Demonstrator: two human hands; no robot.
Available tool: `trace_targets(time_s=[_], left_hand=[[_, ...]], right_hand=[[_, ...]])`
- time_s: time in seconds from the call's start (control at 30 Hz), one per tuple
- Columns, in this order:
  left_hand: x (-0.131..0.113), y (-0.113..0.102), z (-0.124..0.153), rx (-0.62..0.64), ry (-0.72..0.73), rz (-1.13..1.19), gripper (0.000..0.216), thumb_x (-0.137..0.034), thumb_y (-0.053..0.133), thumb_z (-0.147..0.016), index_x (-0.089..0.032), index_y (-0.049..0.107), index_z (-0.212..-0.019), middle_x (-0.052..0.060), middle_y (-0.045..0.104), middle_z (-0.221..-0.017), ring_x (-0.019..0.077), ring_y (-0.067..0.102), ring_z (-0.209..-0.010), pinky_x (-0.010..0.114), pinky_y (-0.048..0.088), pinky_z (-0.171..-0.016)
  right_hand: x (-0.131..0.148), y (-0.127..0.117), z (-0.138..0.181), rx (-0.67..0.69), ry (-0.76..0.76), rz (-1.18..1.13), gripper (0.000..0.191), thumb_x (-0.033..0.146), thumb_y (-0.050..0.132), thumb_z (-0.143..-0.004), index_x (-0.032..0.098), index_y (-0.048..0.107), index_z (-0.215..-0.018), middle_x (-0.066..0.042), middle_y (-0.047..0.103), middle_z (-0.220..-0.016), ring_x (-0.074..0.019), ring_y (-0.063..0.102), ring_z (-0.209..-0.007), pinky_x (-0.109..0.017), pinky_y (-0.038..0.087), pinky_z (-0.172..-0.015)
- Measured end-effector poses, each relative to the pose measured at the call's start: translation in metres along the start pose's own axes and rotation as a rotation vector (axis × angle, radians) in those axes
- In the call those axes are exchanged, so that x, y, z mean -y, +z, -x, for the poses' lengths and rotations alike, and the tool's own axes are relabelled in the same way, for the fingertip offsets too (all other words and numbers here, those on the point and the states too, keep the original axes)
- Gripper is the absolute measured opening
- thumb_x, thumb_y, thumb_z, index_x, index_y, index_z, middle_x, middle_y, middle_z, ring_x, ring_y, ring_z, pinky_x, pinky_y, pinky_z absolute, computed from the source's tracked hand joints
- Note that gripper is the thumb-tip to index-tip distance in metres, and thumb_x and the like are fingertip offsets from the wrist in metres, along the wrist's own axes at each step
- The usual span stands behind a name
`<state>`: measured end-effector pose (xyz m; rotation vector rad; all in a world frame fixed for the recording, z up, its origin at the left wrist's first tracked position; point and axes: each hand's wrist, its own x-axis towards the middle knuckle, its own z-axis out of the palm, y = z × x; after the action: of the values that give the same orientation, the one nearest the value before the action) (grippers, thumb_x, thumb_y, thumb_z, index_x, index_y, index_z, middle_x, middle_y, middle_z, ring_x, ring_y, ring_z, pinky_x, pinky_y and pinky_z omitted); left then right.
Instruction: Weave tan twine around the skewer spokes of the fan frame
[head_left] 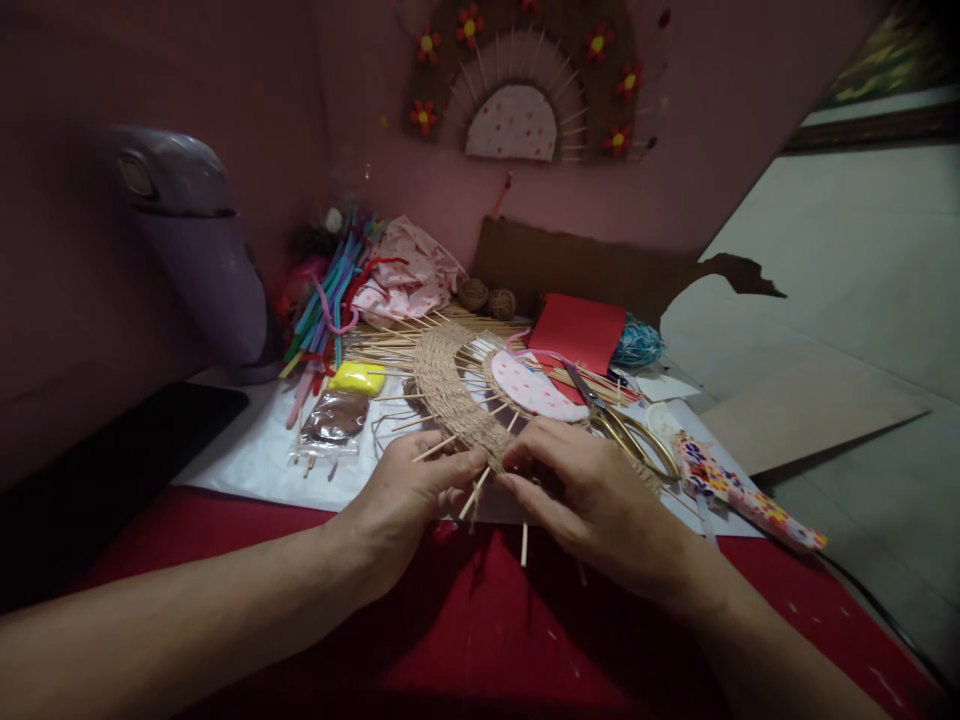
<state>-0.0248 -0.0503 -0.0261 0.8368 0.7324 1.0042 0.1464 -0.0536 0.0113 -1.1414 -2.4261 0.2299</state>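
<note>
Between my hands is a half-round weaving (450, 390) of tan twine wound over thin wooden sticks that fan outward. Its inner piece is a half disc (536, 385) covered in white cloth with pink dots. My left hand (409, 485) grips the weaving's lower edge beside a stick (474, 492), thumb on top. Opposite it, my right hand (581, 480) pinches the woven edge with thumb and fingers, hiding part of the weaving. Loose twine hangs below the fingers. Gold-handled scissors (637, 440) lie just beyond my right hand.
A purple bottle (202, 260) stands at left, near pipe cleaners (337, 280) and dotted cloth (409, 270). Bags of yellow clay (358, 378) and brown clay (335, 417) lie on white paper. Red paper (577, 330), twine balls (487, 297) and cardboard (585, 265) sit behind.
</note>
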Motion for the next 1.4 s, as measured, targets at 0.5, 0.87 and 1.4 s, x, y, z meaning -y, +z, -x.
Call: trace_targets(time_s=[0.5,0.87,1.4], left_hand=[[-0.001,-0.002,0.001,-0.015,0.010,-0.046,0.021,-0.025,0.069,-0.069,-0.013,0.066,-0.085,0.007,0.066,-0.079,0.0148,0.059,-0.064,0.027,0.045,-0.060],[-0.007,0.005,0.005,-0.011,0.002,-0.036,0.007,-0.009,0.066,-0.063,-0.011,0.063,-0.070,0.002,0.061,-0.062,0.0107,0.055,-0.053,0.023,0.043,-0.052],[-0.006,0.000,0.002,0.019,-0.027,-0.142,0.011,-0.018,0.064,-0.067,-0.010,0.062,-0.074,0.002,0.057,-0.066,0.0083,0.049,-0.052,0.021,0.037,-0.048]], right_hand=[[0.012,-0.005,-0.003,0.043,0.066,0.152,0.011,0.024,0.049,-0.085,0.020,0.057,-0.079,-0.003,0.059,-0.078,-0.0143,0.052,-0.071,-0.026,0.038,-0.062],[0.021,0.009,-0.004,-0.055,-0.033,0.601,0.012,0.019,0.050,-0.080,0.017,0.057,-0.071,-0.005,0.060,-0.071,-0.0177,0.052,-0.065,-0.031,0.032,-0.059],[0.011,0.010,-0.002,-0.068,0.057,0.288,0.011,0.018,0.048,-0.081,0.016,0.056,-0.074,-0.004,0.059,-0.073,-0.0142,0.052,-0.066,-0.027,0.034,-0.061]])
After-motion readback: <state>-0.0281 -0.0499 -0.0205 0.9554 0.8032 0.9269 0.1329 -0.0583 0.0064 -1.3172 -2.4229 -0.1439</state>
